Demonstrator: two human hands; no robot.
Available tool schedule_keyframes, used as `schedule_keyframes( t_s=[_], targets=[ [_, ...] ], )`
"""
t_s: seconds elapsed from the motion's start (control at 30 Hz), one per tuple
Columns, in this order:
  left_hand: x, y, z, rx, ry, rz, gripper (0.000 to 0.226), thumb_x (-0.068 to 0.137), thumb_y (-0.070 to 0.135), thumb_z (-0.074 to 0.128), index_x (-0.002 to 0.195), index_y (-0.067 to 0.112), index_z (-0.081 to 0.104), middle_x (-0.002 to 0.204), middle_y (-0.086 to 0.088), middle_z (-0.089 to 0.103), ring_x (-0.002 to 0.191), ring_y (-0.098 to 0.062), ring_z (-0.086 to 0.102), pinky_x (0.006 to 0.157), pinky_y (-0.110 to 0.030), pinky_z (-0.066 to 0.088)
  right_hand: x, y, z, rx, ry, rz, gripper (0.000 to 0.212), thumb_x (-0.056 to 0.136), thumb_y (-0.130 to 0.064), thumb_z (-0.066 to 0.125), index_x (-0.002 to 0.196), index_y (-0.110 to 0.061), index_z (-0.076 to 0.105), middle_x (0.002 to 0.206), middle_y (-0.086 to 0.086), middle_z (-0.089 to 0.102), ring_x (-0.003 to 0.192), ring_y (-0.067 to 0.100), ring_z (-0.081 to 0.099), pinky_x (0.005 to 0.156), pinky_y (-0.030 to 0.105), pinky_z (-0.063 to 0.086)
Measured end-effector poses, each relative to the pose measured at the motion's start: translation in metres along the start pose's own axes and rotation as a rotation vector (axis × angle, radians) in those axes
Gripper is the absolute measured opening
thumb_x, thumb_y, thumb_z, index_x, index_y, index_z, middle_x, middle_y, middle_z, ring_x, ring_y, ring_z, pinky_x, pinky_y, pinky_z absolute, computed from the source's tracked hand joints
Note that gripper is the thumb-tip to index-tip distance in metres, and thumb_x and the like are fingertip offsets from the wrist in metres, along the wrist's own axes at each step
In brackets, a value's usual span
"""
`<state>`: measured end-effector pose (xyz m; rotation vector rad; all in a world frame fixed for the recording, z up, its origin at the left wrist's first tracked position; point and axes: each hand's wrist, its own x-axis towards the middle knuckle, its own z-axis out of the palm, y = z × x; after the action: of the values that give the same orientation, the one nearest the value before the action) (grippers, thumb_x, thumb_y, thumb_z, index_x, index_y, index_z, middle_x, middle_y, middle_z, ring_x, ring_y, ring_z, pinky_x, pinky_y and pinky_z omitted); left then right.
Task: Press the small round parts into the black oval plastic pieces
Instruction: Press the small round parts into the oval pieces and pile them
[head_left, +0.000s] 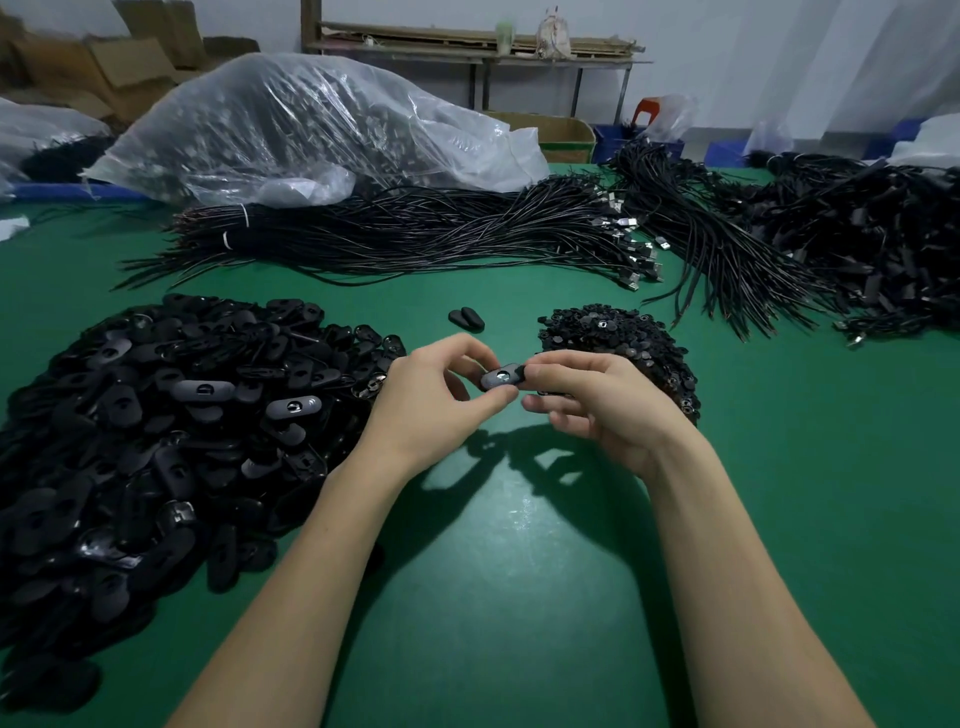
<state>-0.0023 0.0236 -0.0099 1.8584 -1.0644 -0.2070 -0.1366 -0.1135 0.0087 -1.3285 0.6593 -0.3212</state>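
Over the green desk, near its middle, one black oval piece held above the surface between both hands; left hand pinching its left end, thumb below and fingers curled over the top; right hand gripping its right end, fingers curled round, palm turned inward; a shiny round spot showing in the oval's upper face, too small to tell whether a round part sits seated there; shadow of the hands lying on the bare green just beneath. To the left, a big heap of ovals spreading from the left edge of view up to the left wrist, touching or nearly touching the forearm; to the right, just behind the right hand, a smaller mound of round parts, its near side hidden by the knuckles; two loose ovals lying side by side between the heaps, apart from both. Open green between and below the forearms down to the near edge, and more on the right of the right arm. Farther back, bundles of black cables lying across the desk; a clear plastic bag heaped behind them; more cable tangles at the far right.
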Motion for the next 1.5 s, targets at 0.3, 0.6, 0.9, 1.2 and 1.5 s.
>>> schedule_keyframes(
  t_s=[0.3, 0.6, 0.9, 1.2, 1.5],
  targets=[
    [0.001, 0.001, -0.007, -0.090, -0.088, -0.045, 0.016, 0.085, 0.033, 0.080, 0.099, 0.036, 0.074, 0.087, 0.020, 0.075, 0.081, -0.005, 0.066, 0.067, -0.005, 0.040, -0.002, -0.003, 0.003, -0.062, 0.012, -0.006, 0.014, 0.090, -0.015, 0.077, 0.103, -0.009, 0.076, 0.099, 0.007, 0.080, 0.075, 0.011, 0.076, 0.057, 0.017, 0.055],
    [0.000, 0.003, -0.006, -0.104, -0.055, -0.029, 0.018, 0.084, 0.029, 0.082, 0.097, 0.034, 0.072, 0.081, 0.025, 0.074, 0.078, -0.004, 0.065, 0.067, -0.003, 0.041, 0.000, -0.005, 0.010, -0.076, 0.060, -0.015, 0.008, 0.087, -0.012, 0.081, 0.094, -0.009, 0.078, 0.082, 0.004, 0.079, 0.074, 0.012, 0.077, 0.054, 0.015, 0.052],
    [0.000, 0.004, -0.005, -0.106, -0.022, -0.018, 0.017, 0.083, 0.027, 0.082, 0.095, 0.034, 0.072, 0.078, 0.021, 0.074, 0.074, -0.002, 0.065, 0.064, -0.005, 0.039, 0.000, -0.007, 0.016, -0.061, 0.088, -0.017, 0.009, 0.086, -0.011, 0.081, 0.095, -0.008, 0.078, 0.079, 0.004, 0.078, 0.072, 0.011, 0.076, 0.052, 0.014, 0.051],
    [0.000, 0.006, -0.005, -0.163, -0.005, -0.027, 0.017, 0.082, 0.024, 0.084, 0.094, 0.032, 0.074, 0.079, 0.017, 0.076, 0.077, -0.003, 0.067, 0.069, -0.005, 0.042, -0.002, -0.007, 0.019, -0.013, 0.121, -0.052, 0.020, 0.083, -0.008, 0.084, 0.099, -0.016, 0.075, 0.080, 0.006, 0.078, 0.071, 0.016, 0.077, 0.053, 0.017, 0.053],
    [0.001, 0.010, -0.006, -0.288, -0.062, -0.058, 0.014, 0.087, 0.019, 0.080, 0.099, 0.025, 0.076, 0.081, 0.012, 0.077, 0.077, -0.003, 0.069, 0.072, -0.008, 0.047, -0.002, -0.009, 0.014, 0.070, 0.038, 0.013, 0.011, 0.084, -0.007, 0.081, 0.092, -0.013, 0.076, 0.078, 0.000, 0.077, 0.070, 0.008, 0.074, 0.056, 0.014, 0.053]
  ],
)
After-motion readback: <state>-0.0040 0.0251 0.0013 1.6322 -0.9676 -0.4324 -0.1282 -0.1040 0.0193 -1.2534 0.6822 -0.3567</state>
